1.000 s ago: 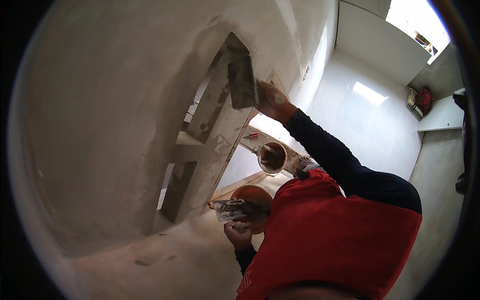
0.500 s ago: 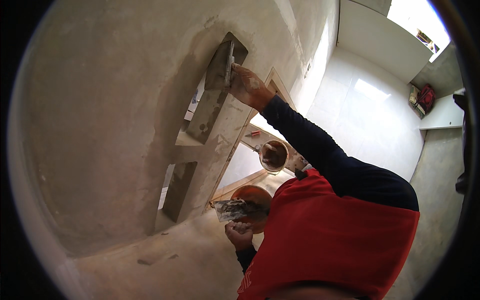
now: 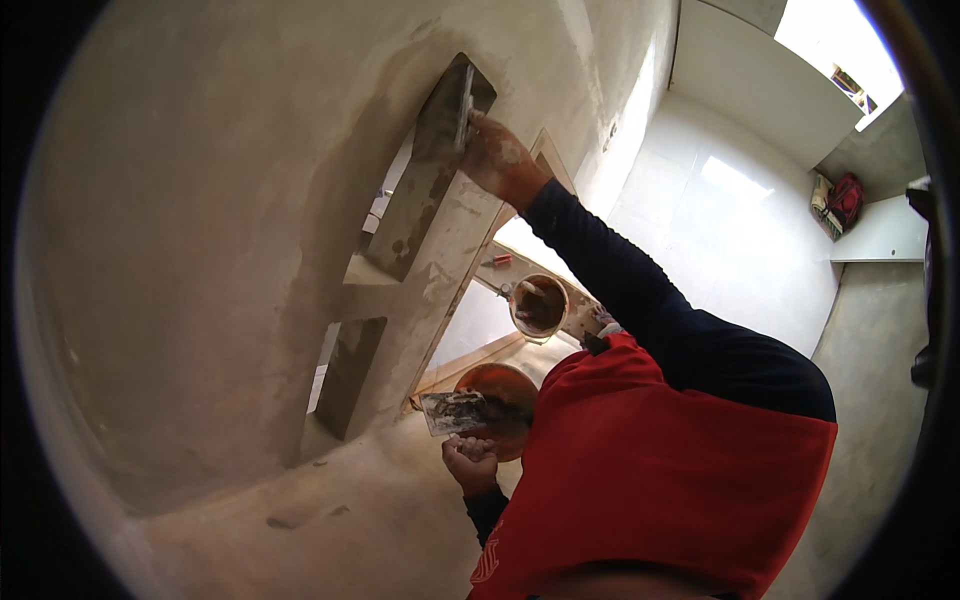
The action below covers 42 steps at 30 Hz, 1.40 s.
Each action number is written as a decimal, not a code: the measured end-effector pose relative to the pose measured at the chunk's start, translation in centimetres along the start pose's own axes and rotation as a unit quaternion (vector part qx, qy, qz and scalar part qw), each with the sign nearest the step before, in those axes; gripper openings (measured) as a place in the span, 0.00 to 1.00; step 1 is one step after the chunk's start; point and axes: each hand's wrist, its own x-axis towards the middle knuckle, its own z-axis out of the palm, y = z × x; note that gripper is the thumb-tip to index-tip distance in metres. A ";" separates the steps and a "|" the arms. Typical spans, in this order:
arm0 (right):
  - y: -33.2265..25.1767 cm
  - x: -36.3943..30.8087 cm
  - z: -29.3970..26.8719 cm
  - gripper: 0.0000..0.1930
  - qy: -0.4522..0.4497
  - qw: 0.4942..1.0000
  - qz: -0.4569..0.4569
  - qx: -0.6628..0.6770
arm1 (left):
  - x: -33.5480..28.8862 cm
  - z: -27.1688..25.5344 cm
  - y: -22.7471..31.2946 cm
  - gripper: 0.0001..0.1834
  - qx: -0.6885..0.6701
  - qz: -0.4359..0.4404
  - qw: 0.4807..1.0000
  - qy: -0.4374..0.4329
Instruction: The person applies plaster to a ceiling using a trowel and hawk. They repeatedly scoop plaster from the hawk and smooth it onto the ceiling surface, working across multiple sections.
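My right hand (image 3: 503, 162) is raised to the wall and closed around a plastering trowel (image 3: 466, 112). The trowel shows almost edge-on at the upper end of a tall slot-like opening (image 3: 410, 225), over damp grey plaster. Lower down, my left hand (image 3: 470, 463) is closed on the handle of a second flat rectangular trowel (image 3: 452, 413). Its blade lies level and carries smeared grey-white plaster. Behind that blade stands an orange bucket (image 3: 505, 378), partly covered by the blade and my red shirt.
Below the tall opening is a smaller wall opening (image 3: 350, 375). A round pail (image 3: 540, 306) with brownish contents stands on a board past the orange bucket, near a red-handled tool (image 3: 500, 260). Bags (image 3: 838, 203) sit at the far right. Dark scraps (image 3: 283, 522) lie lower left.
My right hand and its trowel have slid slightly upward along the opening's end. My left hand holds its trowel as before; the whole view has shifted a little.
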 end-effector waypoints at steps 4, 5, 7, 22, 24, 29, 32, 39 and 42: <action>-0.6 0.2 0.4 0.16 -0.004 0.943 -0.088 -0.321 | -0.6 0.8 -0.1 0.17 -0.011 -0.005 1.000 0.023; -0.5 0.2 0.4 0.16 -0.013 0.963 -0.080 -0.256 | -0.7 0.9 -0.1 0.17 -0.007 -0.004 1.000 0.025; 0.3 -0.2 0.4 0.20 0.031 0.995 0.001 -0.097 | -0.6 1.0 -0.1 0.17 -0.002 0.001 1.000 0.025; 3.3 -5.2 0.0 0.26 -0.005 0.991 0.082 -0.108 | -0.4 0.5 -0.9 0.16 -0.009 0.040 0.999 0.007; 3.5 -6.7 -0.8 0.25 0.016 0.986 0.120 -0.117 | -0.4 0.4 -1.2 0.15 -0.016 0.052 0.998 0.013; 3.8 -8.4 0.3 0.21 -0.200 0.608 -0.147 -0.755 | -0.3 0.3 -1.8 0.15 -0.018 0.077 0.997 0.014; 5.7 -7.2 2.0 0.15 -0.066 0.793 0.152 -0.587 | 0.0 0.4 -2.1 0.15 -0.023 0.089 0.996 0.022; 12.0 -3.5 3.1 0.13 -0.224 0.621 0.023 -0.751 | 0.5 -0.1 -2.6 0.16 -0.037 0.092 0.995 0.034; 14.0 -2.6 2.9 0.12 -0.057 0.687 0.219 -0.690 | 0.6 -0.3 -2.7 0.14 -0.057 0.098 0.993 0.018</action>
